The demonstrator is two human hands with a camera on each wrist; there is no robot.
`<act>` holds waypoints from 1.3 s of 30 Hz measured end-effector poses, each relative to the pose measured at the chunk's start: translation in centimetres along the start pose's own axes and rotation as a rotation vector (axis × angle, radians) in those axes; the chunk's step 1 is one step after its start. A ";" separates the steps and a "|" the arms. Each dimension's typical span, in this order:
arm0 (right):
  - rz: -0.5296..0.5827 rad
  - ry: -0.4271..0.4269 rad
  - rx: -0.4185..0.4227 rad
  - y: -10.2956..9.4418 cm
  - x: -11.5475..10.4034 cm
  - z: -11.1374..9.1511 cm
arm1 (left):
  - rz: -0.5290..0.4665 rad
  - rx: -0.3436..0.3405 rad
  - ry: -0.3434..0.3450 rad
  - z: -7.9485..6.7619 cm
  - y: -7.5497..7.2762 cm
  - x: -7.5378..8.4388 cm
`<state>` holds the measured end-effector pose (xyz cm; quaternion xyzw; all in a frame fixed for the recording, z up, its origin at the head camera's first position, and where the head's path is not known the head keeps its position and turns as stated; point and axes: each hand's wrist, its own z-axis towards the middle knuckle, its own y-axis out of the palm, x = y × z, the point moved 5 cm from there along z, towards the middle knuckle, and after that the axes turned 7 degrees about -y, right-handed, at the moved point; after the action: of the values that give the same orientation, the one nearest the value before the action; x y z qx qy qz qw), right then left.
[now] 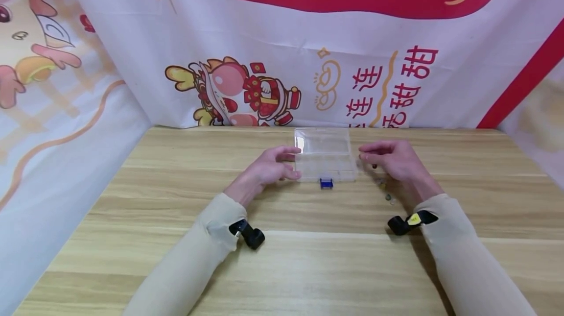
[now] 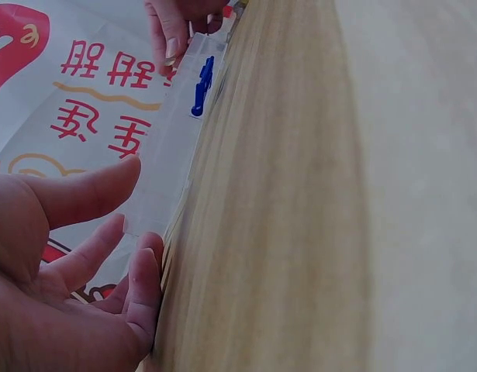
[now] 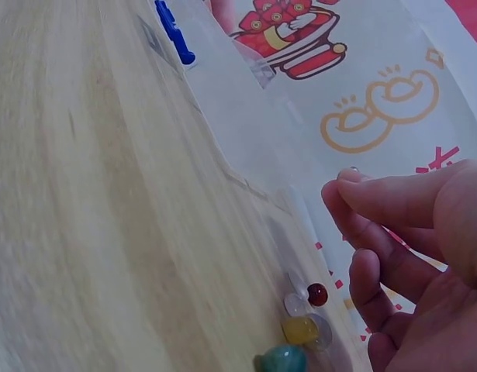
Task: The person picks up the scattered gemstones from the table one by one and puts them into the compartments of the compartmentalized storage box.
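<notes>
A clear plastic compartment box point(image 1: 323, 163) with a blue latch point(image 1: 326, 183) at its front lies near the back of the table. My left hand point(image 1: 277, 165) is at its left edge, thumb and fingers spread about the near-left corner. To the right of the box, my right hand point(image 1: 394, 160) pinches a small bead point(image 3: 353, 169) between thumb and forefinger, mostly hidden by the fingertips. Below that hand lie a dark red bead point(image 3: 317, 294), a yellow bead point(image 3: 300, 329), a green bead point(image 3: 283, 359) and clear beads point(image 3: 295, 304).
A printed cloth point(image 1: 264, 27) hangs as a wall right behind the table's back edge, with another cloth point(image 1: 66, 95) at the left side. The wooden table point(image 1: 282, 272) spreads out in front of the box. Black wrist cameras point(image 1: 253, 237) sit on both sleeves.
</notes>
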<state>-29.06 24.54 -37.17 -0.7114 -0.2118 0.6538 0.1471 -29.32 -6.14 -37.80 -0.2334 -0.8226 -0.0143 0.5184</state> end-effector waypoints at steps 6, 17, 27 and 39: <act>-0.021 -0.014 0.016 0.0 -0.2 -0.2 | -0.002 0.001 0.000 0.0 0.1 0.1; -0.043 -0.047 0.037 0.6 -0.9 -0.6 | -0.009 -0.008 0.003 0.0 0.4 0.0; -0.099 -0.056 0.047 1.2 -1.6 -0.7 | 0.000 -0.007 0.012 0.1 0.3 0.2; -0.129 -0.046 0.049 1.8 -1.7 -0.7 | 0.002 -0.003 0.005 0.0 0.1 0.0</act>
<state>-28.27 22.16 -36.53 -0.6774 -0.2442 0.6640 0.2013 -29.28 -6.05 -37.82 -0.2349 -0.8209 -0.0155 0.5203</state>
